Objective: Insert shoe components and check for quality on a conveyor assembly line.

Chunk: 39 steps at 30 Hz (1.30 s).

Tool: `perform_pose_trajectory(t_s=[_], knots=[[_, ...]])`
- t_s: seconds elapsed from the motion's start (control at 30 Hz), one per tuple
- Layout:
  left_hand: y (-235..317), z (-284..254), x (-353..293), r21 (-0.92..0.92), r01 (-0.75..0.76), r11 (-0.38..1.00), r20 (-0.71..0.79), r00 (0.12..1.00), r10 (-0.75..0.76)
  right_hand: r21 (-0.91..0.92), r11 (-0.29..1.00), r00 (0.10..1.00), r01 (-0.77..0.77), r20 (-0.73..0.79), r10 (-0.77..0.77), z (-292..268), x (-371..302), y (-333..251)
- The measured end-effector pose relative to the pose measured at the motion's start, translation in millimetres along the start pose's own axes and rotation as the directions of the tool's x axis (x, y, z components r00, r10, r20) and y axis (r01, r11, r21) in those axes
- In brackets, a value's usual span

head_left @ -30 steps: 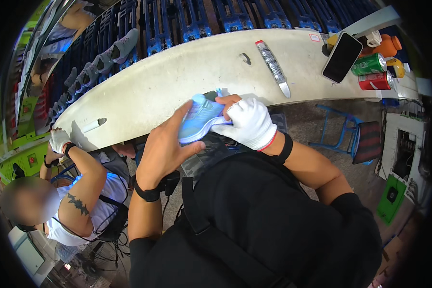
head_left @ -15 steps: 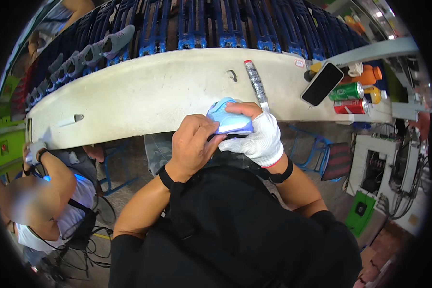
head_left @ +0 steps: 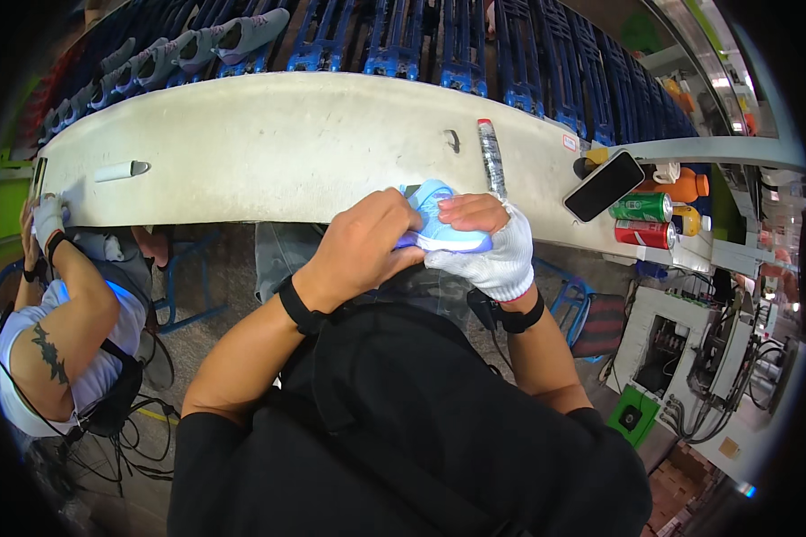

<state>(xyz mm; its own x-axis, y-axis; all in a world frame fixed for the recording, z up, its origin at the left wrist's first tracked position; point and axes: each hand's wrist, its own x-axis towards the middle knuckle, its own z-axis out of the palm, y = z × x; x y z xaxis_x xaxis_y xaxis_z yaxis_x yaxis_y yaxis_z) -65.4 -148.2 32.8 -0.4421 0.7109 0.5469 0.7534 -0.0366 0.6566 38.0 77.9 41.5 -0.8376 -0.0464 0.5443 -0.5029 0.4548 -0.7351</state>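
Observation:
A light blue shoe (head_left: 439,234) with a white and purple sole is held in front of me at the near edge of the pale bench. My bare left hand (head_left: 360,240) grips its left end, thumb and fingers closed on it; they hide that part of the shoe. Around the right end is my right hand (head_left: 495,240), in a white knit glove with bare fingertips, its fingers pressed over the blue upper. Just beyond that hand lies a tape-wrapped tool (head_left: 491,161) with a red end. A small dark curved piece (head_left: 453,140) rests left of it.
Blue conveyor slats (head_left: 461,63) run behind the bench (head_left: 269,134), carrying several grey shoes (head_left: 242,40) at left. A phone (head_left: 604,185), a green can (head_left: 640,207), a red can (head_left: 645,234) and bottles stand at right. A co-worker (head_left: 72,331) sits at left near a white-handled tool (head_left: 114,171).
The shoe has turned in my hands, so more of its blue upper and side sole shows. My view has shifted, and the shoes on the conveyor appear further right.

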Motion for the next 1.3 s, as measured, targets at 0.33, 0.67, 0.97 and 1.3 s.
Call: perform_pose_trajectory(t_s=[0.33, 0.67, 0.97, 1.3], knots=[[16.9, -57.6, 2.9, 0.358, 0.073, 0.931, 0.129, 0.983, -0.127, 0.821, 0.564, 0.762, -0.089, -0.309, 0.569, 36.5, 7.5, -3.5], [-14.0, -64.2, 42.0, 0.121, 0.050, 0.991, 0.008, 0.999, -0.051, 0.032, 0.991, 0.992, -0.129, 0.009, 0.129, 44.1, 75.7, 6.2], [-22.9, -56.1, 52.7, 0.048, 0.459, 0.887, 0.123, 0.879, -0.461, 0.662, 0.739, 0.870, -0.128, -0.283, 0.404, 65.7, 63.8, 44.3], [3.1, -29.6, 110.1, 0.336, 0.256, 0.906, 0.216, 0.916, -0.339, 0.475, 0.857, 0.901, -0.200, -0.255, 0.352, 31.7, 61.7, 32.8]])
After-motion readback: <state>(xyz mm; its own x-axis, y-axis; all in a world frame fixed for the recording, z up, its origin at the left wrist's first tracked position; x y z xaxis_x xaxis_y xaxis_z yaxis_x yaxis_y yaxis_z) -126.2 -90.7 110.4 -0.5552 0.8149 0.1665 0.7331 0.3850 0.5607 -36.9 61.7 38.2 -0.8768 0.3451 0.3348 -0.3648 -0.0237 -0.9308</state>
